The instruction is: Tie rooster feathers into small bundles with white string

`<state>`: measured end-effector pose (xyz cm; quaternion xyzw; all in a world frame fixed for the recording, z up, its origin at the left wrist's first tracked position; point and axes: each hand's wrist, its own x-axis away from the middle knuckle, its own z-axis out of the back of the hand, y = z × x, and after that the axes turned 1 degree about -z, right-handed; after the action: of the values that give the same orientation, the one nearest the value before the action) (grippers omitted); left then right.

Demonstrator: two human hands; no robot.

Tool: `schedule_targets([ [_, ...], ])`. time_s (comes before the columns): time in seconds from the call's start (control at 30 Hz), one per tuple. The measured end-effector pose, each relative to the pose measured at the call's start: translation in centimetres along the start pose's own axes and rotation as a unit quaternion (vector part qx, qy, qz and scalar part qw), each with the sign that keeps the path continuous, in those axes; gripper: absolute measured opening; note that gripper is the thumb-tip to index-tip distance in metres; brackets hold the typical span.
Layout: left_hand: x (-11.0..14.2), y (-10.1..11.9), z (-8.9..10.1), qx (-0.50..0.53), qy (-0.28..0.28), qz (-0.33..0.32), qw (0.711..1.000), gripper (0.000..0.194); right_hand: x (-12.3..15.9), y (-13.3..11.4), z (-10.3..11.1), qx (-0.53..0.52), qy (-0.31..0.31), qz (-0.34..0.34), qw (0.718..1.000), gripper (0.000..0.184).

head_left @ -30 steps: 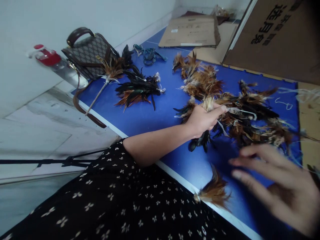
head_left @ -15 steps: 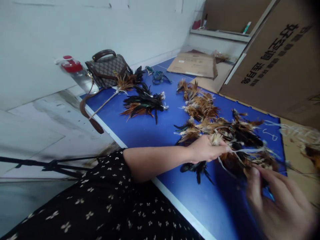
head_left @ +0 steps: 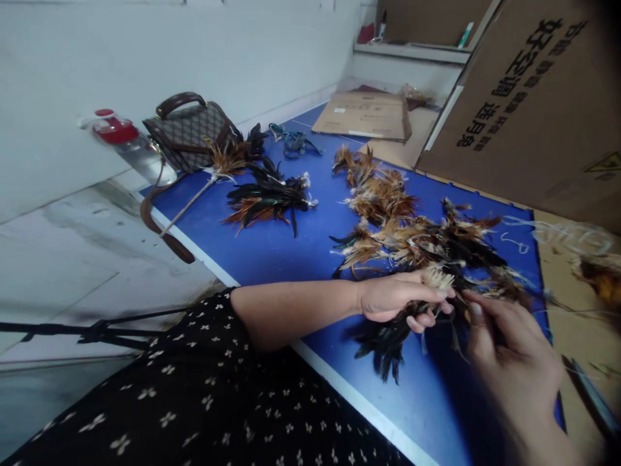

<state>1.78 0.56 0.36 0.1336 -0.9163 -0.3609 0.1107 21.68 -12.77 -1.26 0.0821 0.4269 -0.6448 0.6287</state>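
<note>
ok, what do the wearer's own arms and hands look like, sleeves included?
Left hand and right hand: bare, no gloves; no watch or bracelet visible. Left forearm uncovered. Left sleeve: black with small white petal-shaped prints, ending short of the forearm. Right sleeve out of frame.

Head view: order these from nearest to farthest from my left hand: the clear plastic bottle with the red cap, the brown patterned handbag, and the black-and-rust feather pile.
1. Black-and-rust feather pile: on the blue table, left of your left hand.
2. Brown patterned handbag: farther left, past the pile.
3. Clear plastic red-capped bottle: farthest left, beyond the handbag.
</note>
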Motion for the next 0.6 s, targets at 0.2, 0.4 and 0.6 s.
schedule_targets([
  [0.2,0.2,0.2,-0.2,-0.041,0.017,0.025,0.999,0.049,-0.1,-0.2,0.3,-0.034,0.015,-0.005,0.999,0.031],
  [0.4,0.7,-0.4,-0.2,-0.076,-0.026,0.088,0.993,0.049,0.0,-0.8,0.9,-0.139,-0.094,0.015,0.986,0.056],
  [0.6,0.4,-0.9,0.3,-0.067,-0.043,0.107,0.991,0.049,0.2,-0.6,0.2,-0.191,-0.123,0.044,0.973,0.054],
])
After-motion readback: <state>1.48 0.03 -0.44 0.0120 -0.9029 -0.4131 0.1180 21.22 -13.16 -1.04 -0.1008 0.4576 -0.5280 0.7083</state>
